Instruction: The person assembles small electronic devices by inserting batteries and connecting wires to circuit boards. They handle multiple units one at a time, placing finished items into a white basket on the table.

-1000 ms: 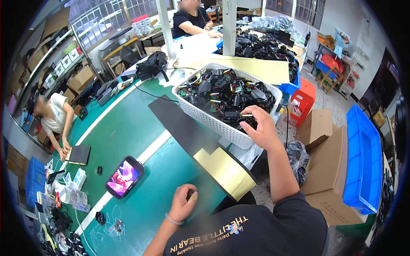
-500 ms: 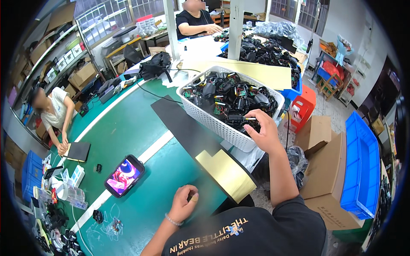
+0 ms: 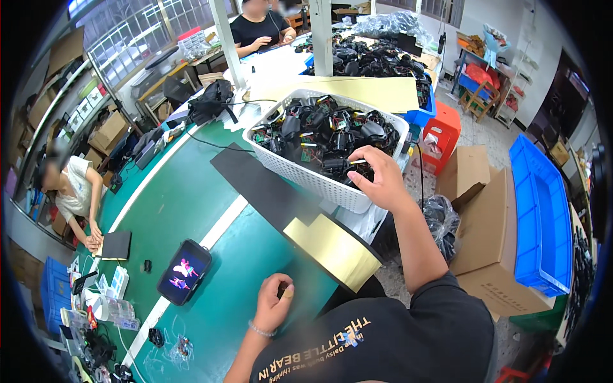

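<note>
A white perforated plastic basket [image 3: 306,172] stands on the green table, heaped with black plastic housings [image 3: 335,137] that show loose wires and small green circuit boards. My right hand [image 3: 380,182] reaches over its near right rim. Thumb and fingers are spread around the end of a black part with a pale tip [image 3: 359,161]; no firm grip shows. My left hand [image 3: 274,303] rests curled near the table's front edge, with a dark gap between thumb and fingers; what it holds, if anything, is hidden.
A phone [image 3: 184,272] with a lit screen lies left of my hands. Black and yellow sheets [image 3: 332,249] lie between table and basket. Cartons [image 3: 482,246] and a blue crate [image 3: 543,217] stand at right. Two people [image 3: 76,191] sit at far left and at the back.
The whole view has shifted, so the basket and my right hand appear further up and left. The phone's picture differs. Both my hands keep about the same pose.
</note>
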A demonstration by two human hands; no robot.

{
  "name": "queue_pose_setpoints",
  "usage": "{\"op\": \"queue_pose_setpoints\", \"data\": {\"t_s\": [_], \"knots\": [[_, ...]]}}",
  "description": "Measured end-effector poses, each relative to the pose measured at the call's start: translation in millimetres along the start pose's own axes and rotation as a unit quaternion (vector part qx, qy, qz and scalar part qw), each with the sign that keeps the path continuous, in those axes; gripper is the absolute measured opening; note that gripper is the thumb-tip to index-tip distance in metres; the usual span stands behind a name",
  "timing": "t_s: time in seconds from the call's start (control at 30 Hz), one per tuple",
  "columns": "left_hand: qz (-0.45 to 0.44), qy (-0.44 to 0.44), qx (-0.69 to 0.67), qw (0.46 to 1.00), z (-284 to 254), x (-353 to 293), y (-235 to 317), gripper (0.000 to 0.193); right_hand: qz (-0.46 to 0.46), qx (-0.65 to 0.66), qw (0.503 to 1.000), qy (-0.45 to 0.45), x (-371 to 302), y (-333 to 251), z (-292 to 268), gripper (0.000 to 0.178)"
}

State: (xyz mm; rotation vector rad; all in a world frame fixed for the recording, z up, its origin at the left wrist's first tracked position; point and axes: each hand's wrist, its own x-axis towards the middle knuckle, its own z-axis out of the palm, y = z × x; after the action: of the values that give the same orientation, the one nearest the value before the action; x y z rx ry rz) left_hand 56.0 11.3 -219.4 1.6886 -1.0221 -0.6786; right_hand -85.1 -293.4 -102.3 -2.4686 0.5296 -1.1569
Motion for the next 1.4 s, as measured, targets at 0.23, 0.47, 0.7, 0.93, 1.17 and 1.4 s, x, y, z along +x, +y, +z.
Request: {"op": "queue_pose_setpoints", "data": {"t_s": [0.23,0.47,0.7,0.93,1.17,1.4], "knots": [[0.002,0.005,-0.001,1.0,0.2,-1.0,-1.1,0.009,-0.003,0.001,1.0,0.003,-0.4,-1.2,1.2,0.024],[0.013,-0.002,0.01,1.0,0.2,0.9,4.3,0.008,-0.003,-0.001,1.0,0.01,-3.5,3.1,1.5,0.024],[-0.001,0.006,-0.023,1.0,1.5,0.6,-0.3,0.008,0.007,0.012,1.0,0.006,-0.5,2.8,6.6,0.025],[0.15,0.023,0.046,0.987,-4.4,5.4,12.0,0.013,0.011,0.095,0.995,-0.002,-2.8,3.8,11.6,0.026],[0.109,0.007,0.045,0.993,-10.0,-8.9,16.0,0.012,0.058,0.072,0.996,-0.019,-7.5,-4.1,9.8,0.021],[0.103,-0.001,0.066,0.992,-8.7,-9.1,13.8,0.012,0.06,0.082,0.995,-0.023,-8.9,1.4,12.6,0.022]]}}
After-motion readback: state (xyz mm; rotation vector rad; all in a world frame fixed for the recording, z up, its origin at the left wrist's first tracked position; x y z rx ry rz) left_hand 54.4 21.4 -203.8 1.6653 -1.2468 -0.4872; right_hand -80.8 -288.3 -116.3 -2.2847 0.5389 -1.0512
